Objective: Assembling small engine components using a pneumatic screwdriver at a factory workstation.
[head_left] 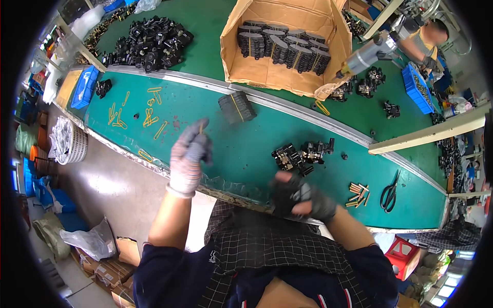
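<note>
My left hand (pixel 189 159), in a white and grey glove, is raised over the near edge of the green bench, its fingers drawn together. Whatever they may hold is too small to make out. Closer to my body, my right hand (pixel 308 200) wears a dark glove with bare fingertips. Its fingers curl around a dark shape, which blur keeps me from naming. Just beyond it lie black mechanical parts (pixel 287 156) with metal bits. A banded stack of black flat pieces (pixel 236 107) rests farther back, past my left hand.
Yellow rubber bands (pixel 150 118) are scattered at left. Copper-coloured pins (pixel 358 195) and black scissors (pixel 389 197) lie at right. Behind the metal rail stand an open carton (pixel 287 82) of banded stacks and a black parts heap (pixel 149 43). An electric screwdriver (pixel 367 55) hangs at right; another person (pixel 426 46) works beyond.
</note>
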Motion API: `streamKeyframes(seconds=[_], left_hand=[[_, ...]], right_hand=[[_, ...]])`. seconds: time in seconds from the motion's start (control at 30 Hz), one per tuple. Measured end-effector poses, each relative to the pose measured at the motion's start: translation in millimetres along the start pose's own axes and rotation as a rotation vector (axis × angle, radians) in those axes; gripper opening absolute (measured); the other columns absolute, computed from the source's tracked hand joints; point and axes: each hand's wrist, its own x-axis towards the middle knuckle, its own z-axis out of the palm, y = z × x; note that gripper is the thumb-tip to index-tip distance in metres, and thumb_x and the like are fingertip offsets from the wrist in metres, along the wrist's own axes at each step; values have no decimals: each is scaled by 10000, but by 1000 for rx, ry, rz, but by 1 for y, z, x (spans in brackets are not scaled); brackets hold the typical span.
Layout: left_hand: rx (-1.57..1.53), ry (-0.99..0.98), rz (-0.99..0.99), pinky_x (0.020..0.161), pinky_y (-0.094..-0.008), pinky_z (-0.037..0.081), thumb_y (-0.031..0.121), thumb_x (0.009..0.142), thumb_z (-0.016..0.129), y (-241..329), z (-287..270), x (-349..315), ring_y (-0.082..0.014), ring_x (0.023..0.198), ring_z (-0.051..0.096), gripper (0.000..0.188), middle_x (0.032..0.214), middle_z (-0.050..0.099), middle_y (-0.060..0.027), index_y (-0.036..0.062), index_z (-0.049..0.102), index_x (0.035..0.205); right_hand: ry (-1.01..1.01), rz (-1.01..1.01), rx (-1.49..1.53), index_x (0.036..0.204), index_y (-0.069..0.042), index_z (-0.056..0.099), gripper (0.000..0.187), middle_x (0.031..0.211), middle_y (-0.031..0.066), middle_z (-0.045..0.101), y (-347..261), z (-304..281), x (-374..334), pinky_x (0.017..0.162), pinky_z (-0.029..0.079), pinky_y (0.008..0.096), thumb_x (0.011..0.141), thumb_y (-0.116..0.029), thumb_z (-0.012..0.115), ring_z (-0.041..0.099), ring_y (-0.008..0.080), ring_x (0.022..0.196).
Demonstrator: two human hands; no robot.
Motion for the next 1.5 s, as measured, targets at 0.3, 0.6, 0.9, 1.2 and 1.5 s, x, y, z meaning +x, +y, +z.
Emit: streamKeyframes(seconds=[0.3, 0.6, 0.9, 1.2, 1.5], left_hand=[[1395, -225, 473, 1050, -403, 380, 332, 572, 861, -50, 17, 94, -355, 1212, 473, 938, 1322, 466, -206, 23, 408, 1333], [1306, -377, 381, 1038, -425, 393, 308, 536, 867, -60, -2, 112, -375, 1190, 480, 943, 1298, 489, -202, 42, 421, 1322], [1285, -293, 401, 1050, -428, 383, 324, 577, 856, -57, -2, 95, -375, 1203, 476, 914, 1276, 500, -207, 10, 421, 1318], [1090, -49, 340, 984, -425, 428, 280, 695, 777, -54, -41, 40, -390, 1157, 504, 738, 1248, 524, -222, 9, 444, 1296], [1014, -11, 476, 877, -421, 476, 139, 786, 687, -52, -29, 20, -381, 1030, 576, 359, 1070, 618, -189, -4, 591, 1101]], right_hand=[[314, -373, -1876, 1414, -177, 385, 920, 1332, 153, 464, -141, -47, 88, 1006, 416, 444, 616, -150, 841, 525, 349, 1145], [79, 38, -2244, 1425, -218, 388, 841, 1460, 129, 328, -120, -82, 106, 1079, 312, 482, 706, -453, 754, 363, 389, 1279], [44, 80, -2234, 1417, -194, 391, 884, 1468, 165, 309, -126, -71, 109, 1107, 261, 491, 668, -446, 788, 323, 417, 1311], [308, -528, -2322, 1438, -140, 353, 923, 1436, 192, 352, -104, -46, 157, 1131, 232, 484, 687, -474, 772, 328, 401, 1323], [62, -220, -1396, 1428, -92, 333, 920, 1318, 143, 461, -82, -2, 228, 1066, 350, 390, 692, -378, 804, 449, 309, 1235]])
